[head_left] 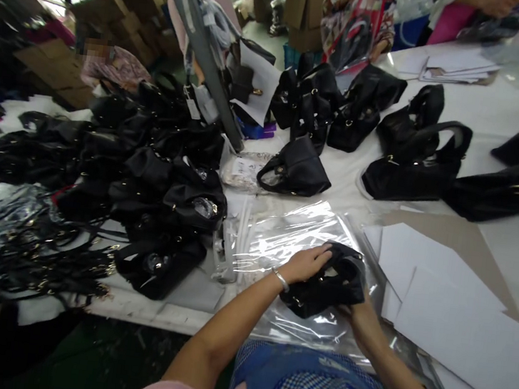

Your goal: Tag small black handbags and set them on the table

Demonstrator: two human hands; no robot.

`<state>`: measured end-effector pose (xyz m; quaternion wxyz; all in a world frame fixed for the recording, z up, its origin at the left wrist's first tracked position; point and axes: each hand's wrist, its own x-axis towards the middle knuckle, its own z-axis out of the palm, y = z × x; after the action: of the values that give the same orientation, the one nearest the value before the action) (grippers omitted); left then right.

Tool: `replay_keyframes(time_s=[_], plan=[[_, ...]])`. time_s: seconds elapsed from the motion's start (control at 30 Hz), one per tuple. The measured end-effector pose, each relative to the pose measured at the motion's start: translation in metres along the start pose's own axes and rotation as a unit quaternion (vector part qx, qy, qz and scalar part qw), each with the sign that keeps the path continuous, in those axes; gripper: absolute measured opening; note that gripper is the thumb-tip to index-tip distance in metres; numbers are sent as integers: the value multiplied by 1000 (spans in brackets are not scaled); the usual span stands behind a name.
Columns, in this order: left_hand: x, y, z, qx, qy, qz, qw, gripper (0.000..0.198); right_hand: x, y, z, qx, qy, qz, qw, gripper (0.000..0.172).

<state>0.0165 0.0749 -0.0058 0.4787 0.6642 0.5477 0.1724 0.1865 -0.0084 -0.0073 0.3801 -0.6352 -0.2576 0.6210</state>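
In the head view, the left hand is clamped on a black handbag above clear plastic sleeves by the worktop's front edge; the right hand's grip, mostly hidden, cannot be told. Crumpled clear plastic fills another bag's opening.

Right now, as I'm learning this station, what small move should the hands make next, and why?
Probably shift the black handbag aside to free the clear plastic: the left hand and right hand are already at the bag, which covers part of that plastic.
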Motion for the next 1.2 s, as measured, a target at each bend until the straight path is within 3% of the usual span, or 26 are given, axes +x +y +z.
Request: replay_keyframes(time_s=[0.07, 0.13, 0.2, 0.3, 0.4, 0.5, 0.7, 0.9, 1.03, 1.2], plan=[[-11, -20, -16, 1, 101, -9, 995, 43, -5, 6, -24, -31, 5, 42, 999, 88], [-25, -43, -41, 74, 199, -101, 972, 37, -10, 15, -52, -66, -12, 50, 997, 81], [-39, -67, -67, 168, 244, -198, 934, 35, -14, 25, -73, -87, -37, 54, 994, 74], [-49, -96, -93, 212, 236, -262, 912, 32, -18, 34, -84, -120, -99, 35, 987, 60], [-48, -113, -101, 231, 204, -298, 903, 24, -23, 27, -73, -196, -160, -19, 967, 50], [-45, -122, -105, 236, 186, -319, 899, 20, -32, 10, -57, -280, -172, -73, 942, 46], [-46, -132, -116, 209, 183, -313, 908, 24, -48, -14, -45, -337, -134, -162, 918, 39], [-54, -130, -106, 209, 178, -278, 921, 43, -53, -15, -37, -345, -151, -196, 906, 37], [-53, -131, -102, 205, 167, -276, 924, 27, -58, -13, -31, -350, -175, -224, 893, 35], [-46, -136, -108, 191, 181, -263, 928, 24, -61, -2, -34, -356, -190, -223, 887, 34]])
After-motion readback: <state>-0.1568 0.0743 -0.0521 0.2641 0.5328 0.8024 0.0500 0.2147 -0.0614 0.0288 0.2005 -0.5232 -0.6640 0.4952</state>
